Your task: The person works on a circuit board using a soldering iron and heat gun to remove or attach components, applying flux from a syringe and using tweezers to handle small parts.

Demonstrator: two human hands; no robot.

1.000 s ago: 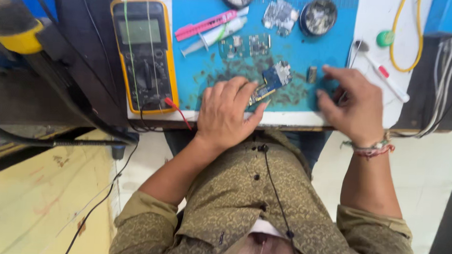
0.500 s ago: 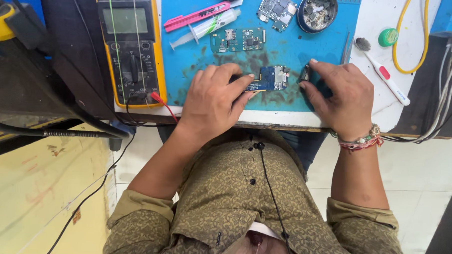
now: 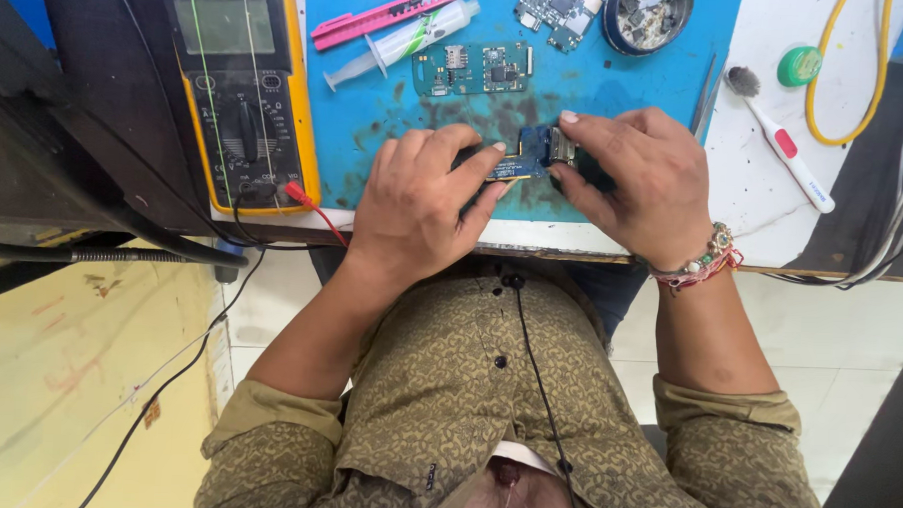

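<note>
Both hands, left and right, pinch a small blue rectangular circuit board, its long axis running left-right over the blue surface.

We see even, bright daylight over the whole view, with no hard glare. Soft shadows sit just under the left hand and right hand, on the blue mat (its colour reads strongly saturated). The small circuit board between the fingers looks sharp. Left of the left hand, the dark equipment falls into deep shade. Straight edges bow slightly toward the frame's borders, and the shirt below the hands stays crisp.
</note>
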